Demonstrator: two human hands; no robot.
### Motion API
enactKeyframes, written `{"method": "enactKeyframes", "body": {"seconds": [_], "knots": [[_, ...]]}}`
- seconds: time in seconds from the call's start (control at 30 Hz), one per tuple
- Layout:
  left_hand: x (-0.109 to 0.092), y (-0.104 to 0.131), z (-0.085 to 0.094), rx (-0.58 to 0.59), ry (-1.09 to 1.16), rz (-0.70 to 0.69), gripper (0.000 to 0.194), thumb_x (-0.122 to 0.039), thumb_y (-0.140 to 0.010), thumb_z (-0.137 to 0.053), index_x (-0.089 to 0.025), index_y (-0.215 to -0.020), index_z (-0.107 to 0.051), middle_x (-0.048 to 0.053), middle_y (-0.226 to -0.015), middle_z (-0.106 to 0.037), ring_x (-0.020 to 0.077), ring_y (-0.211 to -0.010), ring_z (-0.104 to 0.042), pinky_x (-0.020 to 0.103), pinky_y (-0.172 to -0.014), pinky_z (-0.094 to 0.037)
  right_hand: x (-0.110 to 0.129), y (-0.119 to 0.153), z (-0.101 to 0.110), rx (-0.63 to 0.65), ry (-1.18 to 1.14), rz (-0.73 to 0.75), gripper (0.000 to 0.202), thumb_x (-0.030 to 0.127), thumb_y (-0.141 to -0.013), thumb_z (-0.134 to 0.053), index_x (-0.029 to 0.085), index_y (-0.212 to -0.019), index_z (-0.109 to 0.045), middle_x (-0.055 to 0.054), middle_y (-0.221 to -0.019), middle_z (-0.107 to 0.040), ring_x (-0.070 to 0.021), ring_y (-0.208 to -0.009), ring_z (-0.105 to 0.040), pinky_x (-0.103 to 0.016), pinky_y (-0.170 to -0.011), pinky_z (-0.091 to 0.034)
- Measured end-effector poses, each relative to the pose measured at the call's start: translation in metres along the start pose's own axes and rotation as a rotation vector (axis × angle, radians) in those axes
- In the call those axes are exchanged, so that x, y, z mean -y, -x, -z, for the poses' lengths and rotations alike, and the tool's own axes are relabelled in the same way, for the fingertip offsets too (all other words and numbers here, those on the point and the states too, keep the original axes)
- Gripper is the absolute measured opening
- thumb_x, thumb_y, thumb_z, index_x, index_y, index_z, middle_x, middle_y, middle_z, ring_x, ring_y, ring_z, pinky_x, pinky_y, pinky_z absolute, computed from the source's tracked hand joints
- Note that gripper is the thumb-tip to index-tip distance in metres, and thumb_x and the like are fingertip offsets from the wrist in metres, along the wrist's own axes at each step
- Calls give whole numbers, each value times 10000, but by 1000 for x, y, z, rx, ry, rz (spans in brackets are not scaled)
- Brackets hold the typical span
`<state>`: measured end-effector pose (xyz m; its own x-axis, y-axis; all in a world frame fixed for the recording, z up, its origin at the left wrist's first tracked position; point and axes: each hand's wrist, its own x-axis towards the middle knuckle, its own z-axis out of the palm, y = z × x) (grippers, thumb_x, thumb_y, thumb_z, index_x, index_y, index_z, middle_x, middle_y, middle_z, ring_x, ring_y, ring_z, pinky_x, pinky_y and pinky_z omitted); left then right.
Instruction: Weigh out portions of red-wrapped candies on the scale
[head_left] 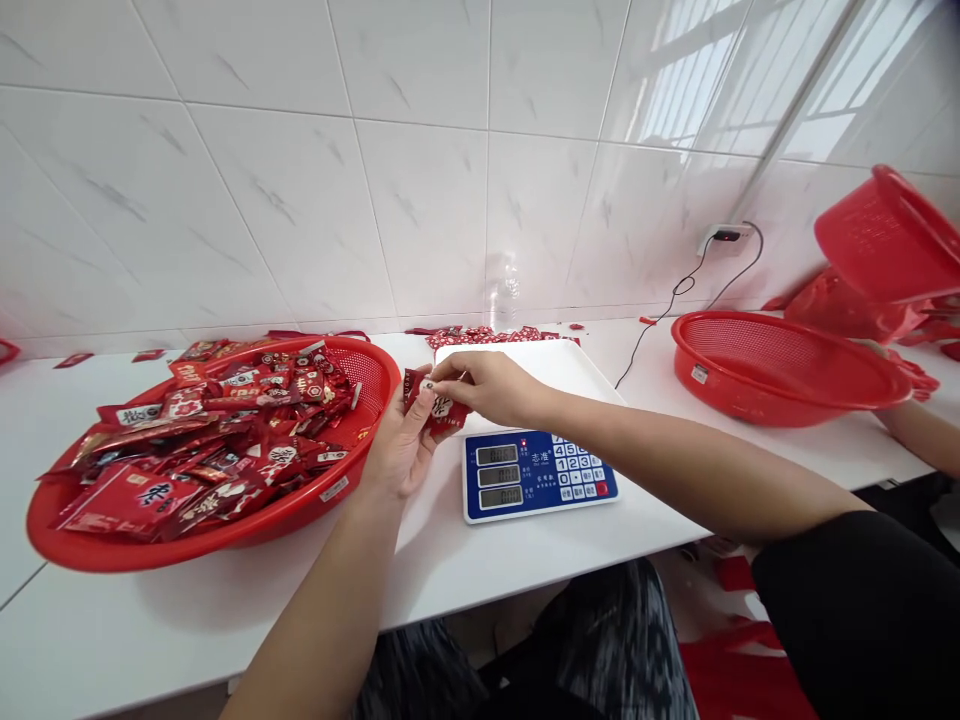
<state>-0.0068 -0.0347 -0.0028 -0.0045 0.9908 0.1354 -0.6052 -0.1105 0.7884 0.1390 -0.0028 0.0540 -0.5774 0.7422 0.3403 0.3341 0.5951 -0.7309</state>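
Both hands meet over the near left corner of a digital scale (540, 478), whose white weighing pan (555, 372) lies behind its blue keypad panel. My left hand (405, 445) is closed around a small red snack packet (442, 408) with white lettering. The fingers of my right hand (487, 385) pinch the top of the same packet. To the left stands a red plastic basket (379, 385) heaped with red snack packets (247, 430) of several sizes. The scale's display shows lit digits, too small to read surely.
A second red basket (780, 385) stands at the right, where another person's arm (919, 435) reaches in. A tilted red basket (889, 240) is raised above it. Small red-and-white packets (495, 338) lie behind the scale. A black cable (652, 325) runs to a wall socket (726, 238).
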Motion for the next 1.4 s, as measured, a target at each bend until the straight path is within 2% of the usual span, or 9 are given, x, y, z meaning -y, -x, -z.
{"method": "enactKeyframes", "body": {"seconds": [0.17,0.3,0.4,0.5,0.73,0.9,1.07,1.2,1.4], "knots": [[0,0,0,-46,8,-8,327,-128,-771,-723,-222,-1072,-634,5,-917,-710,101,-664,-682,180,-565,-578,-2,-4,0,-30,66,1,134,210,-870,-516,188,-864,-647,-18,-892,-689,-135,-776,-617,-288,-747,-483],[-4,-2,2,-133,53,-11,342,-87,-794,-681,-226,-1103,-634,2,-852,-706,89,-614,-671,173,-553,-580,-22,-2,22,-81,290,-65,239,333,-899,-526,194,-1063,-630,-67,-1122,-650,-191,-960,-608,-338,-834,-474],[-6,-4,5,-148,75,-47,347,-92,-784,-694,-231,-1097,-636,-8,-822,-698,91,-625,-672,171,-555,-583,-44,7,34,-12,563,-210,475,454,-847,-586,207,-1251,-543,-124,-1273,-555,-291,-1119,-546,-413,-867,-461],[-5,-5,7,-151,86,-56,331,-91,-781,-696,-223,-1080,-642,-6,-814,-696,97,-632,-674,179,-555,-587,-63,18,35,71,670,-278,599,478,-795,-628,206,-1310,-491,-156,-1286,-525,-331,-1100,-552,-424,-817,-471],[-1,-7,11,-143,64,-53,310,-75,-795,-669,-214,-1071,-642,6,-836,-701,106,-637,-677,194,-545,-590,-71,27,31,20,697,-219,489,169,-791,-513,148,-1278,-475,-169,-1204,-565,-288,-980,-595,-372,-734,-455],[-3,-6,11,-149,58,-62,310,-77,-787,-678,-212,-1063,-642,7,-837,-699,110,-650,-676,195,-548,-588,-59,32,39,77,588,-60,436,134,-764,-524,202,-1194,-542,-70,-1118,-645,-216,-940,-606,-336,-776,-462],[-2,-7,13,-142,53,-68,328,-79,-779,-685,-211,-1075,-636,2,-826,-693,103,-636,-665,200,-541,-588,-67,35,35,176,560,136,341,141,-804,-546,246,-1111,-650,-52,-1231,-616,-222,-1140,-551,-404,-970,-419],[0,-9,15,-153,45,-54,337,-90,-779,-688,-208,-1089,-629,7,-830,-698,103,-644,-666,200,-534,-587,-74,33,33,133,596,103,321,228,-845,-579,259,-1155,-653,-66,-1288,-576,-250,-1201,-512,-454,-1006,-407],[-1,-10,15,-172,45,-53,350,-90,-770,-693,-208,-1093,-626,5,-833,-697,100,-643,-663,199,-527,-588,-72,9,38,34,561,-60,309,319,-922,-522,234,-1199,-629,-54,-1291,-582,-210,-1237,-486,-372,-1053,-384]]}}
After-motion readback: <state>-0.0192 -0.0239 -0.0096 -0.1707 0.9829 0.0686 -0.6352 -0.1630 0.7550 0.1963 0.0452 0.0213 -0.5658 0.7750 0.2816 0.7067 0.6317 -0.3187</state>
